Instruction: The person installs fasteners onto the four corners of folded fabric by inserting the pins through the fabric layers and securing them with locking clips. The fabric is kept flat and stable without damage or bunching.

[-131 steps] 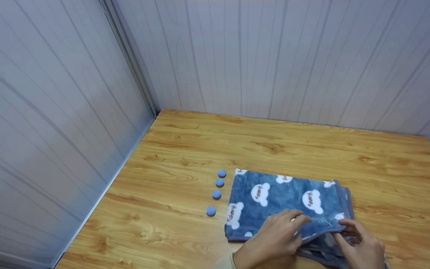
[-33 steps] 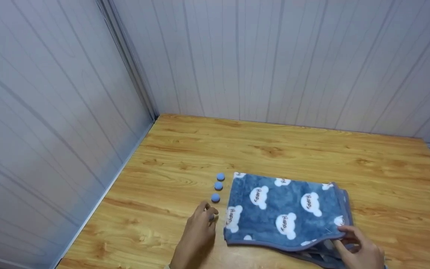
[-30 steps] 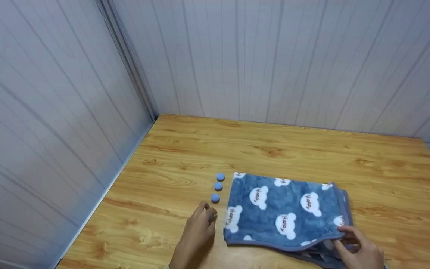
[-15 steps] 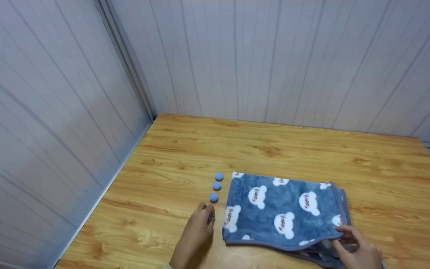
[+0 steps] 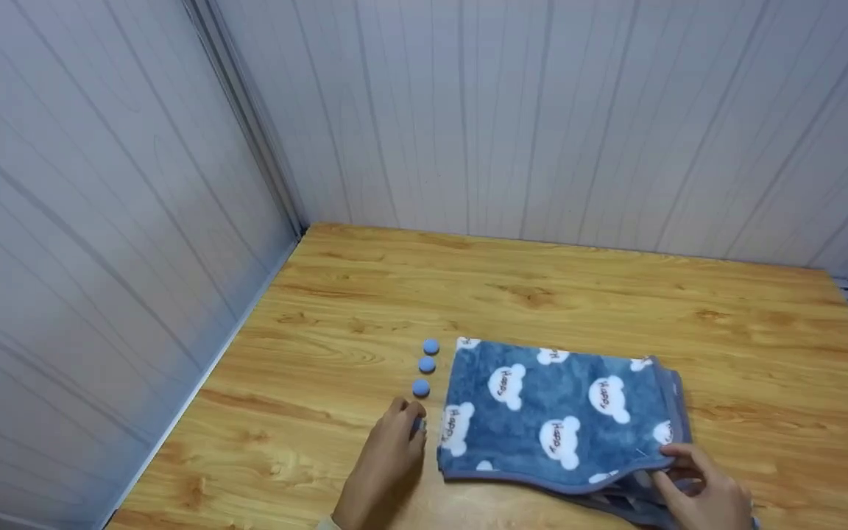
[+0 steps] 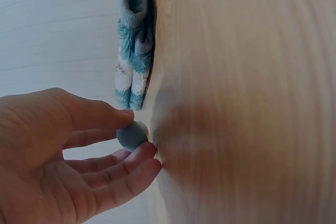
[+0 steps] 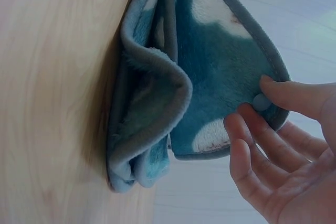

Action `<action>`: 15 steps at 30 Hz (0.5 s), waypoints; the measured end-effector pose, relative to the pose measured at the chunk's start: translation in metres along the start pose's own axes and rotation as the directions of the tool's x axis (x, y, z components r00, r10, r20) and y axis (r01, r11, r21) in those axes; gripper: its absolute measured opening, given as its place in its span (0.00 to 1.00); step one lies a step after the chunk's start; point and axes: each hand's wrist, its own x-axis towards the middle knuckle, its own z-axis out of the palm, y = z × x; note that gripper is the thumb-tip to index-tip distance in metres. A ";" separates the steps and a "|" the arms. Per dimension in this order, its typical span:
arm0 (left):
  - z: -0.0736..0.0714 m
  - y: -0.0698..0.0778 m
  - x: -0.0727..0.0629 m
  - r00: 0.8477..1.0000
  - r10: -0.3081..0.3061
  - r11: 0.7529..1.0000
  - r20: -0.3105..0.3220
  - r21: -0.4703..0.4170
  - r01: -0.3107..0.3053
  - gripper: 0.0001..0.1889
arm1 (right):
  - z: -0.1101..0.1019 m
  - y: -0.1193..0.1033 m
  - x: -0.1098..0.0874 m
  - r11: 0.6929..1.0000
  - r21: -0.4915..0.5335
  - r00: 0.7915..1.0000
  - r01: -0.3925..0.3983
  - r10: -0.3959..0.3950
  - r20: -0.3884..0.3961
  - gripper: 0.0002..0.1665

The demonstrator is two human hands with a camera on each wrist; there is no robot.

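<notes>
My left hand (image 5: 387,453), at the left of the folded blanket, pinches a round blue button-like piece (image 6: 132,136) between thumb and fingertips, close to the tabletop. The blue fleece blanket (image 5: 527,427), printed with white bear heads reading "Happy", lies folded with grey-blue edging. At its near right corner my right hand (image 5: 704,486) grips the lifted edge of the top layer. In the right wrist view a small round pale-blue piece (image 7: 261,102) sits against the underside of that layer, between thumb and fingers. A thin pale pin-like line (image 5: 642,452) shows on top near the corner.
Three more round blue pieces (image 5: 427,364) stand in a row just left of the blanket. The wood-grain tabletop (image 5: 321,309) is bounded by pale panels (image 5: 424,125) at the back and left.
My left hand has left the blanket corner and moved left to the row, where it now pinches the nearest round piece. The right hand still grips the corner. Little differs over the last second.
</notes>
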 end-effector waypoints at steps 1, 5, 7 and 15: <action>0.000 0.001 0.001 1.000 0.001 1.000 -0.001 -0.006 -0.001 0.06 | 0.000 0.000 0.000 1.000 0.003 1.000 0.006 -0.006 0.000 0.15; -0.001 0.004 0.003 0.999 0.028 0.999 -0.029 -0.015 -0.029 0.06 | 0.000 0.000 0.000 1.000 0.004 1.000 0.003 -0.003 0.005 0.15; -0.001 0.005 0.003 0.997 0.060 0.998 -0.050 -0.020 -0.061 0.05 | 0.000 -0.001 0.000 1.000 0.012 1.000 0.000 0.000 0.014 0.15; -0.001 0.014 0.003 0.986 0.148 0.980 -0.075 -0.122 -0.156 0.06 | -0.001 -0.001 0.000 1.000 0.018 0.999 -0.015 0.014 0.042 0.15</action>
